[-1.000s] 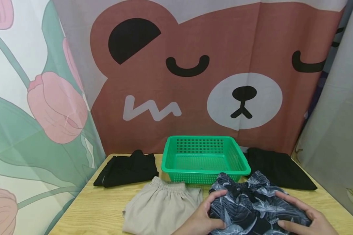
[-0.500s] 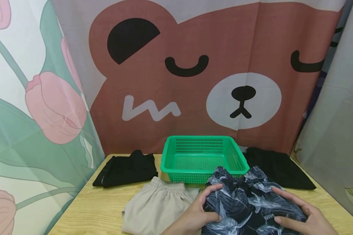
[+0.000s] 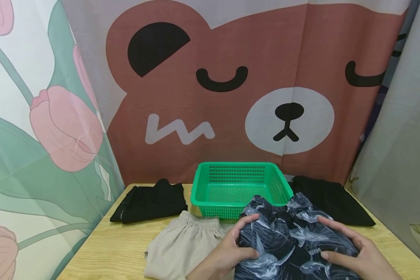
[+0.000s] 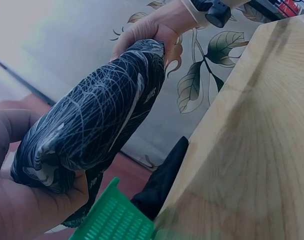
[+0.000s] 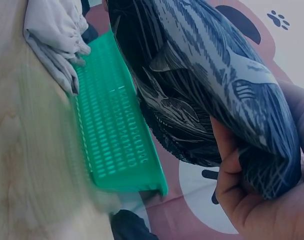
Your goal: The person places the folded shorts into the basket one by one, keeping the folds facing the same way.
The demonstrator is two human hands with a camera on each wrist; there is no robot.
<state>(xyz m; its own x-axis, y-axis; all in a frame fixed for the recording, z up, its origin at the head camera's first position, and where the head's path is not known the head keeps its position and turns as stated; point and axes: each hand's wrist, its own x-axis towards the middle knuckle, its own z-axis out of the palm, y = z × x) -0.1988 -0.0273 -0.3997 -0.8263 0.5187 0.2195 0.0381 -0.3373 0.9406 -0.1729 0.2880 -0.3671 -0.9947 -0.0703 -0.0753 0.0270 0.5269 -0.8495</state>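
Gripping the patterned pants (image 3: 278, 235) by both sides, in the left hand (image 3: 227, 247) on one side and in the right hand (image 3: 365, 249) on the other; opened in each only as wide as the folded cloth. Pressing on the near face with both thumbs, reaching along the upper sides with both forefingers, and curling round behind with the fingers, as seen from both wrists. Filling the whole gap between the palms with the pants, held clear of the table (image 3: 105, 249), with the gathered waistband (image 3: 278, 210) turned away from the palms and small white lettering (image 3: 314, 251) just beside the right thumb. Overlapping the near right corner of the green basket (image 3: 213, 211) in the head view; cannot tell whether touching there. Just past the left hand, beige pants (image 3: 183, 245), folded on the table and partly behind the left forearm. Farther out, midway along the table's far edge, the basket; at the far left corner, a folded black cloth (image 3: 154, 204); by the far right corner, another black cloth (image 3: 332, 200). Behind it all, a bear curtain (image 3: 182, 101), with a tulip curtain (image 3: 66, 128) to the left.
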